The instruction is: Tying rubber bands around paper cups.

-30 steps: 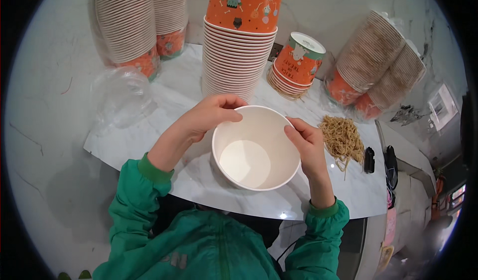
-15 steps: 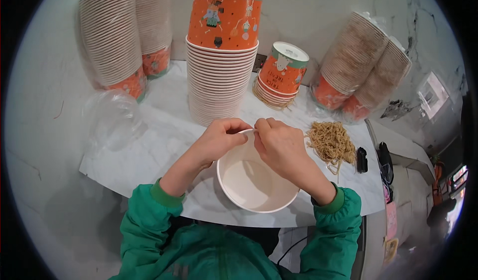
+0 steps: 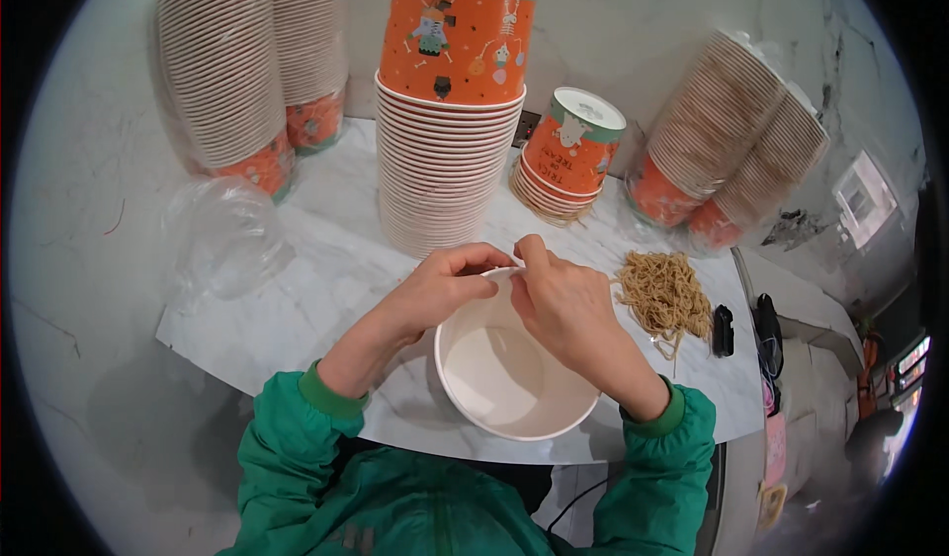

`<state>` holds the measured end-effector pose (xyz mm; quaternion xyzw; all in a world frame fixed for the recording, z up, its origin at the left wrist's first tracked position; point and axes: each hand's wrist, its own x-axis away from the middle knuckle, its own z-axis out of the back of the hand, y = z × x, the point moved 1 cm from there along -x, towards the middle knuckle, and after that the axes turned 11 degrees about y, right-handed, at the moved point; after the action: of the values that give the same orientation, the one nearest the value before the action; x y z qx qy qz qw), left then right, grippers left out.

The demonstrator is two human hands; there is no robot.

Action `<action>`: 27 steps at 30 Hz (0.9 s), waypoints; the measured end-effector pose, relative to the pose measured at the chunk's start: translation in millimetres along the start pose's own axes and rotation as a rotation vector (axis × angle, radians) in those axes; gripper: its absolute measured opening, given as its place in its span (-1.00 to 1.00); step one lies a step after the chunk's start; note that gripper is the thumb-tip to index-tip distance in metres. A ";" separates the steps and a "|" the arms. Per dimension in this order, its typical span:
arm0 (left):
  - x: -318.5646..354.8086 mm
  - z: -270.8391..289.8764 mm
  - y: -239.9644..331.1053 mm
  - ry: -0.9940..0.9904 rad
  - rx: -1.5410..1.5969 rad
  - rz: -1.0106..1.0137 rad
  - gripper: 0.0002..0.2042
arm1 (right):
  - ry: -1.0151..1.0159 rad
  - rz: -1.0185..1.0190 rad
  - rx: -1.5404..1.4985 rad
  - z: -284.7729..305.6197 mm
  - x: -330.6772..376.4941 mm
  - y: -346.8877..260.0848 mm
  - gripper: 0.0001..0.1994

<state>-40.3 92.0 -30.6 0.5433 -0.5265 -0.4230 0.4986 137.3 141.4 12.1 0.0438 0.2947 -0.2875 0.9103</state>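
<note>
A white paper bucket [image 3: 494,378] sits at the front of the table, its mouth facing up toward me. My left hand [image 3: 447,284] holds its far rim, thumb over the inside and fingers outside. Beside it my right hand [image 3: 563,299] pinches the same rim, with its index finger bent and raised. What lies between the fingertips at the rim is too small to make out. To the right of my right hand lies a heap of tan cords [image 3: 667,294].
A tall stack of upturned orange-and-green paper buckets [image 3: 450,161] stands just beyond my hands. A shorter stack [image 3: 571,156] has tan cords at its rims. Wrapped bucket stacks [image 3: 219,72] [image 3: 717,126] stand left and right. Crumpled clear plastic [image 3: 227,235] and a black object [image 3: 724,331] lie on the table [image 3: 306,299].
The whole view has shifted slightly, so most things sit a little lower and to the right. At the rim my right fingers have changed their pose a little; both hands stay at the bucket.
</note>
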 end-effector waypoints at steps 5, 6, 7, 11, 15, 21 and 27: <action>-7.2 9.5 -7.1 -0.035 -0.150 -0.016 -0.69 | -0.043 -0.087 -0.076 3.8 2.4 3.3 -0.78; -7.3 8.6 -7.9 -0.019 -0.148 0.043 -0.71 | -0.040 -0.093 -0.083 4.4 3.9 8.8 -0.78; -5.3 7.7 -5.6 -0.028 -0.146 0.043 -0.71 | -0.055 -0.140 -0.184 5.8 3.6 14.8 -0.77; 5.3 5.8 5.2 0.096 -0.112 0.037 -0.73 | 0.129 -0.341 -0.603 23.1 3.5 47.6 -0.76; 2.5 22.8 -2.0 0.365 -0.034 -0.174 -0.83 | 0.343 -0.438 -0.578 54.1 21.8 74.1 -0.84; 37.3 12.4 28.6 0.368 -0.183 -0.672 -0.93 | 0.511 -0.645 -0.284 89.5 97.7 147.4 -0.89; 88.1 -29.7 50.7 -0.349 -0.719 -1.130 -0.67 | 0.427 -0.836 -0.090 71.2 191.5 161.9 -0.91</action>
<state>-11.0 9.8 29.5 0.4594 -0.0623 -0.8474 0.2587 389.2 162.8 -51.4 -0.0601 0.4798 -0.6008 0.6366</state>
